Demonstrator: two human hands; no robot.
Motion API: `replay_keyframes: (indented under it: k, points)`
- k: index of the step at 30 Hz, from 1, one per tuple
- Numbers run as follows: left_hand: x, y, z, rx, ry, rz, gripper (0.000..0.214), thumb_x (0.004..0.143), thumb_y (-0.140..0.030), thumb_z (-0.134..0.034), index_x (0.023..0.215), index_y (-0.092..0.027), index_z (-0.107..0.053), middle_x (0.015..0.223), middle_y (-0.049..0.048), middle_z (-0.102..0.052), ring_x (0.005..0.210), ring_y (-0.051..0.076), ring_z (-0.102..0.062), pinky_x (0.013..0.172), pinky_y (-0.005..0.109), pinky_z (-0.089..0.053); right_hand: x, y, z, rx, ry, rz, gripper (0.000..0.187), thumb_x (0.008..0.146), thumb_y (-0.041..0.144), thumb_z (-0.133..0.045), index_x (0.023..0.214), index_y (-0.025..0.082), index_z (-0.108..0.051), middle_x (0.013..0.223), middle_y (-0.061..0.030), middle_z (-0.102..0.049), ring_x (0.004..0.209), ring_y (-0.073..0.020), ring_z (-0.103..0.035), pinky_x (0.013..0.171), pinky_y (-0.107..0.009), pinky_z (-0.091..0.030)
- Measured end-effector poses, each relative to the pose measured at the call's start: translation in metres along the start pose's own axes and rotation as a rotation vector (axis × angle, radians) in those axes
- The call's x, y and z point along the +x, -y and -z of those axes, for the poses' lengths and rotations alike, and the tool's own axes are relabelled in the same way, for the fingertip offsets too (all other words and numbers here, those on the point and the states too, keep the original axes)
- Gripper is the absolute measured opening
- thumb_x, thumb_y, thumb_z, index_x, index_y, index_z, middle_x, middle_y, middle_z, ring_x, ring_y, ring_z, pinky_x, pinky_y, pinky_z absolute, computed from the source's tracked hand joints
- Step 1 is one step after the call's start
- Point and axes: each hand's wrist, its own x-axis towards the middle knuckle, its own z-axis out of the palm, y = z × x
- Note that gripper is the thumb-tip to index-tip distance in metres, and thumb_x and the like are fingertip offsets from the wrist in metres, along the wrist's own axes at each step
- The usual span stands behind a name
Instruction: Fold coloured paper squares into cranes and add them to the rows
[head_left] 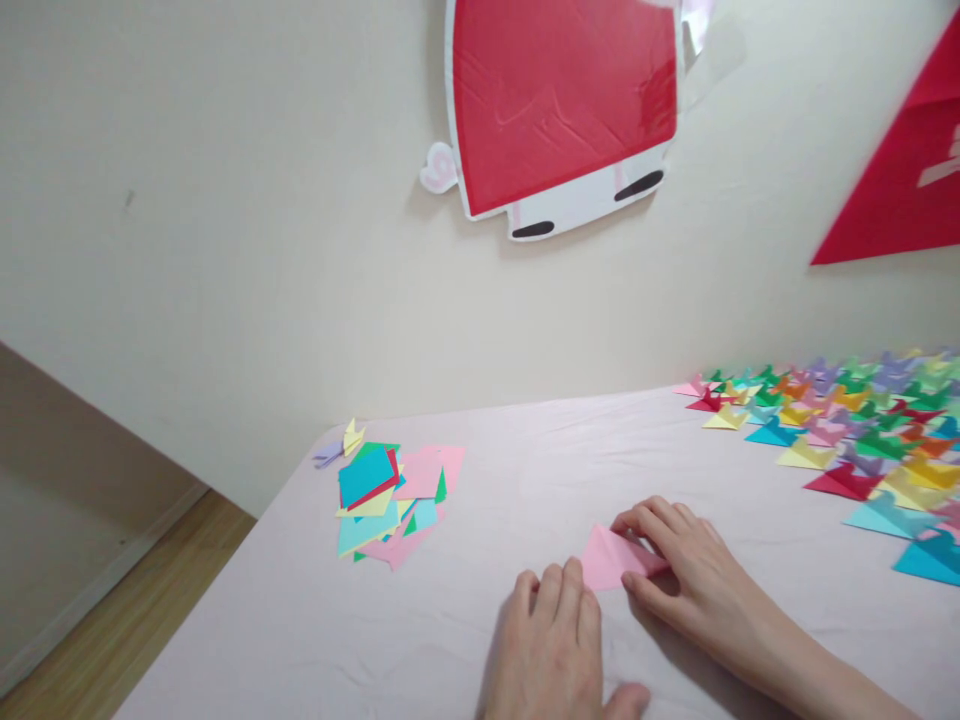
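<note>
A small pink sheet of origami paper (606, 562), with crease lines across it, lies on the cloth-covered surface between my hands. My right hand (686, 570) has its thumb at the near edge and its fingers at the far edge, gripping the paper's right part. That part is partly hidden beneath the hand. Fingertips of my left hand (553, 635) rest at the paper's left corner, with the hand palm down and its thumb stretched out to the side.
A loose pile of coloured paper squares (367, 480) lies to the left, with small yellow (352, 438) and purple folded pieces (328, 455) behind it. Rows of folded paper figures (847, 430) fill the right side. A red-and-white cartoon decoration (562, 100) hangs on the wall.
</note>
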Motion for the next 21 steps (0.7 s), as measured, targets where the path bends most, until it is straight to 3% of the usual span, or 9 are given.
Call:
replay_keyframes:
  k: [10,13,17,21]
  points:
    - [-0.017,0.008,-0.001,0.022,-0.049,0.042,0.065,0.084,-0.069,-0.054,0.112,-0.012,-0.066,0.124,0.0151,-0.065,0.108,0.033,-0.059,0.090,0.047,-0.048,-0.010,-0.045,0.013,0.151,-0.049,-0.052,0.037,0.070,0.015,-0.049,0.102,0.026,-0.063,0.105,-0.0064,-0.065,0.100,-0.0272,-0.055,0.088,-0.044,-0.045]
    - [-0.021,0.009,-0.006,-0.025,-0.065,0.063,0.062,0.081,-0.064,-0.060,0.117,-0.013,-0.061,0.132,0.0177,-0.059,0.114,0.035,-0.057,0.091,0.048,-0.049,-0.009,-0.046,0.016,0.274,-0.030,-0.027,0.036,0.075,0.017,-0.046,0.106,0.026,-0.063,0.108,-0.0066,-0.065,0.105,-0.0266,-0.055,0.094,-0.044,-0.045]
    - [-0.019,0.004,-0.005,-0.204,-0.103,0.139,0.079,0.074,-0.038,-0.071,0.140,-0.013,-0.036,0.147,0.0219,-0.042,0.130,0.036,-0.045,0.099,0.050,-0.047,-0.006,-0.028,0.015,0.272,0.024,0.018,0.028,0.081,0.027,-0.056,0.108,0.026,-0.063,0.119,-0.0083,-0.061,0.112,-0.0290,-0.051,0.099,-0.048,-0.043]
    - [-0.010,-0.004,0.000,-0.374,-0.091,0.187,0.104,0.068,-0.026,-0.068,0.151,-0.013,-0.006,0.150,0.0231,-0.037,0.134,0.034,-0.042,0.102,0.052,-0.046,-0.005,-0.008,0.009,0.216,0.029,0.105,0.030,0.074,0.015,-0.060,0.102,0.026,-0.062,0.120,-0.0074,-0.057,0.114,-0.0282,-0.048,0.099,-0.047,-0.041]
